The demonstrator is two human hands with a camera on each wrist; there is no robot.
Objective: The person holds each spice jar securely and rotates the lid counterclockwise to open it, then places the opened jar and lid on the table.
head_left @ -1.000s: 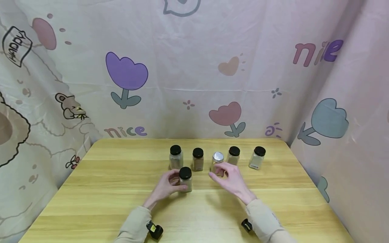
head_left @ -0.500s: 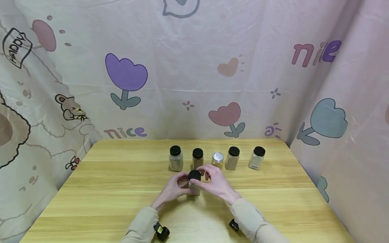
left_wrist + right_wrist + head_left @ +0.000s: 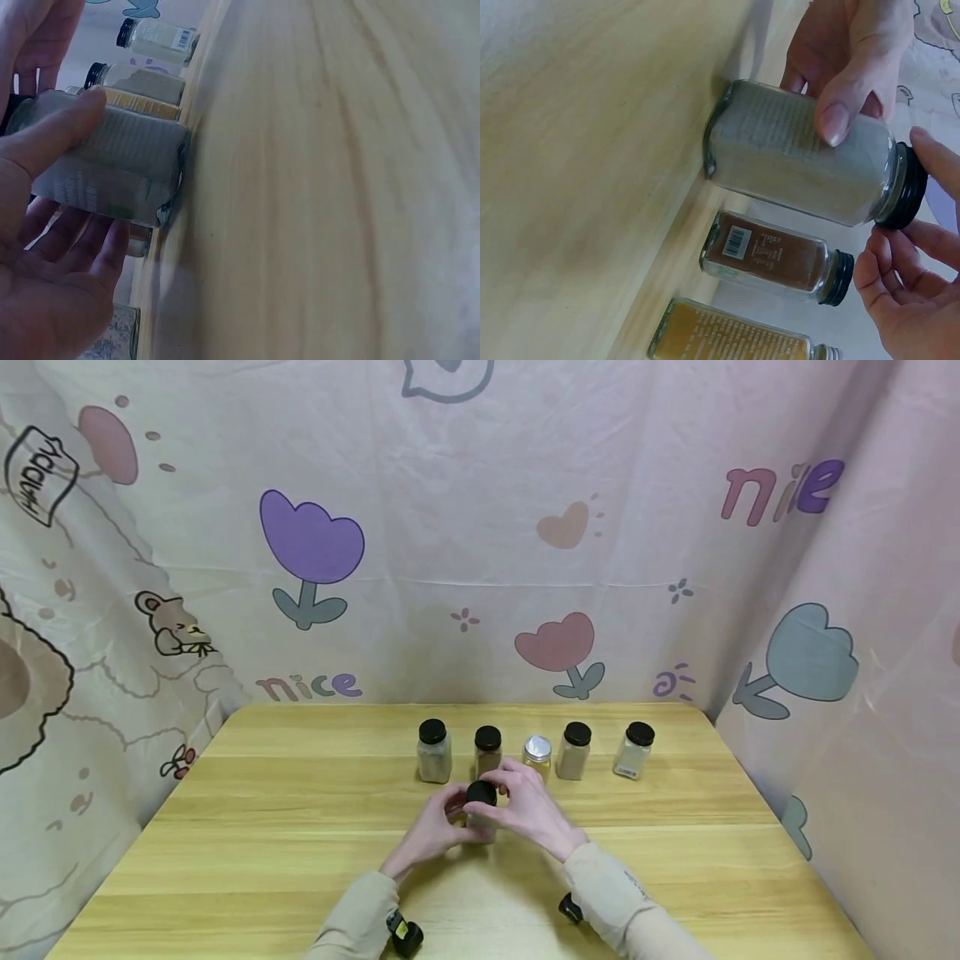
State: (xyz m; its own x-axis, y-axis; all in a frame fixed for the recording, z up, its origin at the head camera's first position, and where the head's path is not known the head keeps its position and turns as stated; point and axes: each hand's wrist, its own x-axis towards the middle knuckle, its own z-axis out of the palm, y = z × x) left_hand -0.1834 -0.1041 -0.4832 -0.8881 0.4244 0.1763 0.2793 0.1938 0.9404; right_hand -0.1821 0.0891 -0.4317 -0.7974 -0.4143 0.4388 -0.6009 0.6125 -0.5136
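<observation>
Between my two hands, a clear glass spice jar (image 3: 795, 161) stands upright at the table's middle, part-filled with a pale beige powder. My left hand (image 3: 433, 831) grips its body from the left, thumb across the near side in the left wrist view. At the top, my right hand (image 3: 528, 810) pinches the black lid (image 3: 906, 187) between thumb and fingers. Just behind are a jar of brown powder (image 3: 769, 255) with a black lid and a yellow-filled jar (image 3: 731, 334) with a silver lid. The held jar's lower part is partly covered by fingers in the head view.
Along the back of the wooden table (image 3: 300, 793), a black-lidded jar (image 3: 435, 762) stands at the row's left end. Two more black-lidded jars, one beige (image 3: 573, 758) and one pale (image 3: 633, 753), stand at the right. A printed curtain (image 3: 450, 552) hangs behind.
The left hand has brought the jar a little to the right. The right hand has come left from near the silver-lidded jar and taken hold of the black lid.
</observation>
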